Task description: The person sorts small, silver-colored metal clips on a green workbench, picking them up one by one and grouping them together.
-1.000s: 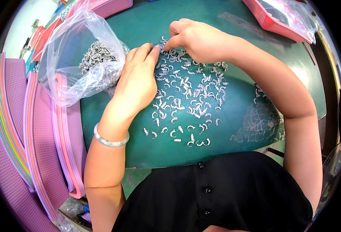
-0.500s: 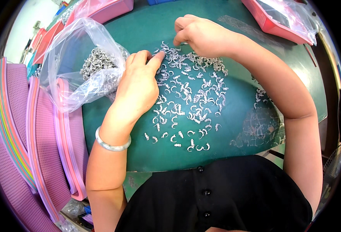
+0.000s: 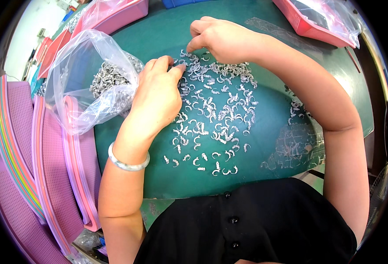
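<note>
The person's L hand (image 3: 158, 94) is palm-down at the L edge of a loose spread of small silver-coloured, crescent-shaped metal pieces (image 3: 222, 115), fingers loosely bent, thumb a bit apart from them, tips at the pieces; can't tell if any piece is under them. R hand (image 3: 218, 42) is above the far end of the spread, fingers curled in, thumb & index tips close tog.; can't tell if a piece is btwn them.

Pieces lie thickest nr the R hand, sparser toward the body, all on a dark green, worn tabletop (image 3: 172, 185). A pale, marbled round bangle (image 3: 129, 166) is on the L wrist. Just L of that hand: a clear plastic bag (image 3: 77, 116), mouth wide, w/ a heap of similar pieces inside. A small cluster (image 3: 296, 105) sits by the R forearm.

Farther out: purple perforated plastic baskets (image 3: 55, 154) on the L, a pink plastic basket (image 3: 308, 31) upper R.
</note>
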{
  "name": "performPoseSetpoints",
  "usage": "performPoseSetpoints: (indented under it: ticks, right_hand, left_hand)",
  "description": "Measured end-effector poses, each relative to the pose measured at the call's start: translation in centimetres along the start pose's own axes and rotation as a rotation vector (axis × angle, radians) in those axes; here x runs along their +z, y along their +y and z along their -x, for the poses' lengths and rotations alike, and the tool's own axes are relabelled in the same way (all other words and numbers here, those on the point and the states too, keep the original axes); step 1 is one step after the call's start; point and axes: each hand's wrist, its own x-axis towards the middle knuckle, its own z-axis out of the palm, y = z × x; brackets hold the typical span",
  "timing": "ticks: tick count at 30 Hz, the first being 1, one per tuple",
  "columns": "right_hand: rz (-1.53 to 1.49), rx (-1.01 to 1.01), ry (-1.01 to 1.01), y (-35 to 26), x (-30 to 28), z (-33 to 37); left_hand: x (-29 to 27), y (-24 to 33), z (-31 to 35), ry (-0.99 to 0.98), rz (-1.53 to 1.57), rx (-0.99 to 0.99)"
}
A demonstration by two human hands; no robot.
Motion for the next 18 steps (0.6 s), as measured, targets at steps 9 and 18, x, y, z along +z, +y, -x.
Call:
performPoseSetpoints:
  ticks: [9,18]
  right_hand:
    - [-0.043,-0.036,0.047,0.9,-0.3,1.1]
    - [-0.071,-0.029,0.002,0.8,-0.4,1.5]
  left_hand:
    - [-0.5,0.3,0.1,-0.008,0.001,0.055]
    - [-0.4,0.3,0.4,-0.072,0.014,0.093]
